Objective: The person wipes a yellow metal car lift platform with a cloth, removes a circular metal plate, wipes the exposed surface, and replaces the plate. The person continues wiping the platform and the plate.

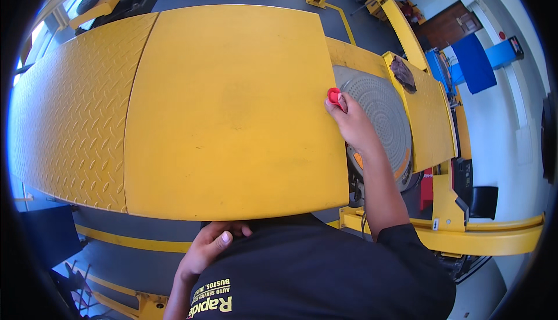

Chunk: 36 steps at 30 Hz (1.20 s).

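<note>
A smooth yellow metal plate [232, 105] lies before me, next to a yellow diamond-tread plate [70, 117] on the left. At the smooth plate's right edge, my right hand [349, 114] is closed around a bunched red cloth [334, 95], part of it hidden by the fingers. My left hand [212, 244] sits just below the near edge of the plate, against my dark shirt. Its thumb stands apart from the loosely bent fingers, and no object shows in it. Beyond my right wrist is a round grey turntable [378, 111] with a perforated top.
A crumpled dark rag [402, 75] rests on the yellow ledge [430, 128] right of the turntable. Yellow frame posts [401, 29] and a curved yellow rail [488, 237] stand at the right. Blue equipment [474, 63] is farther off. Yellow lines [139, 240] mark the grey floor.
</note>
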Motion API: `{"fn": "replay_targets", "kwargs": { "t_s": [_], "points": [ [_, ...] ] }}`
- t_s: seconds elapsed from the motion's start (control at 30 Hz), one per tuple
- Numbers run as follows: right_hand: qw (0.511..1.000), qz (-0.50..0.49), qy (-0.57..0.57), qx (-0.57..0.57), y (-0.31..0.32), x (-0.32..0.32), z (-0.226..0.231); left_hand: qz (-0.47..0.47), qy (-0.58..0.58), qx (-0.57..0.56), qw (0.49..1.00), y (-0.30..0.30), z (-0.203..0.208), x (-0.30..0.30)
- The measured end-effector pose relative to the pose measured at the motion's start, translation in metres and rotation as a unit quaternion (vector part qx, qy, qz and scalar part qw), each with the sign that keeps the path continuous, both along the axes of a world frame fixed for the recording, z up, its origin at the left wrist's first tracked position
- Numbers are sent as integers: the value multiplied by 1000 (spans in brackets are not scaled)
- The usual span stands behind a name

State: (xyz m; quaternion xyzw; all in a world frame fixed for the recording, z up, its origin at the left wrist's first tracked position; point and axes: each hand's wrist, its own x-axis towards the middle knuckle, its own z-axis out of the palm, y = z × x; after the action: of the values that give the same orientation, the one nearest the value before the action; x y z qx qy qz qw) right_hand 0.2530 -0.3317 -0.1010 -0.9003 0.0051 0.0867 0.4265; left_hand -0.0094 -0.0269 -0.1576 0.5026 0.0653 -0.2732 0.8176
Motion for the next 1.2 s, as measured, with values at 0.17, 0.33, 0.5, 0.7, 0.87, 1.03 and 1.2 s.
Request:
{"fn": "replay_targets", "kwargs": {
  "t_s": [0.17, 0.33, 0.5, 0.7, 0.87, 1.03, 1.2],
  "points": [
    [999, 19, -3, -41, -9, 10, -6, -8, -12, -22, 1000, -11, -10, 9],
    [999, 48, 7, 2, -14, 13, 3, 112, -14, -64, 992, -31, -32, 1],
    [998, 50, 19, 22, -23, 14, -7, 201, -69, -56, 976, -50, -47, 3],
    [983, 103, 23, -147, -20, 24, 0, 223, -67, -29, 972, -53, -51, 3],
    [949, 154, 21, -273, -15, 34, 3, 243, -58, -42, 967, -56, -55, 6],
    [926, 182, 22, -328, -13, 38, 4, 258, -34, -34, 965, -59, -57, 3],
    [898, 220, 33, -380, -12, 42, 38, 263, -14, -10, 965, -60, -49, 3]
  ]
}}
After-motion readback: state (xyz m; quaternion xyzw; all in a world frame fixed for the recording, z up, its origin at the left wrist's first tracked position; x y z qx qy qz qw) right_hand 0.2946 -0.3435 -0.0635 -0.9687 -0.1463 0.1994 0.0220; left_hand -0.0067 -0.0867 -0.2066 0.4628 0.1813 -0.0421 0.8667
